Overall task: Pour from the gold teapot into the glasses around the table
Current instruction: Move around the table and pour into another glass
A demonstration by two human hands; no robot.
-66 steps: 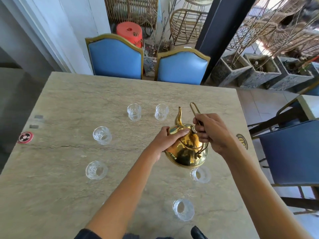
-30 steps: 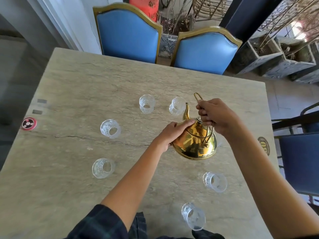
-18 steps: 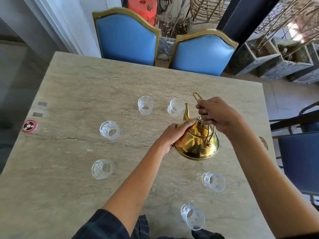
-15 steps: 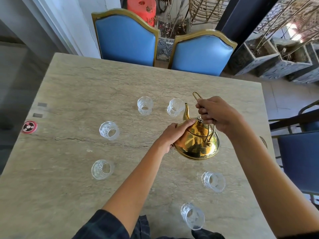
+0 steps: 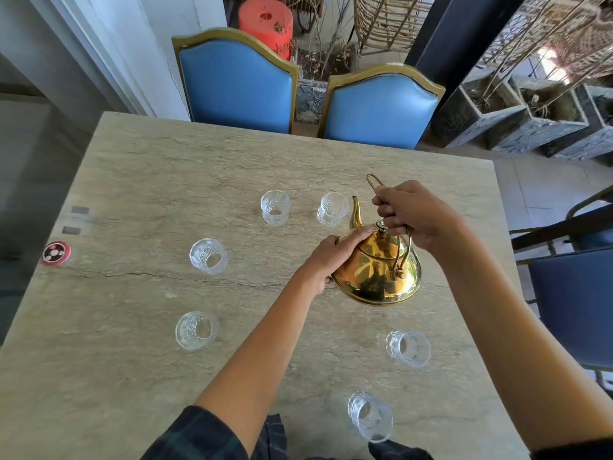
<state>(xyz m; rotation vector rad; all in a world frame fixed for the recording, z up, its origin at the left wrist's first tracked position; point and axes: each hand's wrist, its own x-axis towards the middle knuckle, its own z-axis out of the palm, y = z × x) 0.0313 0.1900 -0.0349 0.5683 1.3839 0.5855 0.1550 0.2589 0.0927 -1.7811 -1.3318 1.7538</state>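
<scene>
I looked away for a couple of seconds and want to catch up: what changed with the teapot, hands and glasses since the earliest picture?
The gold teapot moved away from the person, off the near right glass and toward the far right glass, where its spout now points. No stream is visible. Both grips stayed: right hand on the handle, left hand against the body and lid. All six glasses kept their places.

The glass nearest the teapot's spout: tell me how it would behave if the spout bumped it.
The glass looks small and thin-walled, so probably light; a nudge from the gold teapot could well slide it on the smooth stone table. It stands taller than wide, so it may tip. Being round, it would likely roll once down, and could chip.
</scene>
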